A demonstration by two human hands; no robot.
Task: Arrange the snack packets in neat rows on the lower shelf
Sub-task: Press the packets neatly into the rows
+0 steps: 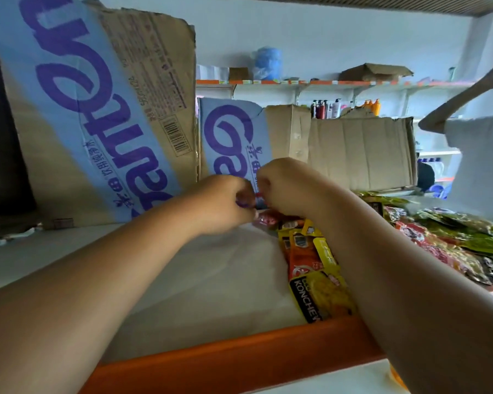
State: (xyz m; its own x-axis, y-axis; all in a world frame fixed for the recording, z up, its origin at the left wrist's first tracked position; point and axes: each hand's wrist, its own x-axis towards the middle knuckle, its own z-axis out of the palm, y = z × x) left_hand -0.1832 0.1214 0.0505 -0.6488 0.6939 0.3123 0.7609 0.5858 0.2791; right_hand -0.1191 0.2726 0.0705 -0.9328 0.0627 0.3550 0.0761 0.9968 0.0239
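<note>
Both my hands reach to the back of the white shelf [211,274]. My left hand [225,203] and my right hand [279,183] are curled and meet over a small purple and red packet [251,201], pinching it between them; most of it is hidden by my fingers. A column of yellow and orange snack packets [305,251] runs from there toward the orange front edge [239,354], ending in a black and yellow packet [322,300]. My right forearm covers part of that column. Green and red packets [453,240] lie piled at the right.
Large blue-printed cardboard boxes [97,115] stand at the back left of the shelf, plain cardboard boxes [359,152] behind the hands. Another person's arm and white sleeve [475,132] show at the right. Far shelves hold bottles [325,109].
</note>
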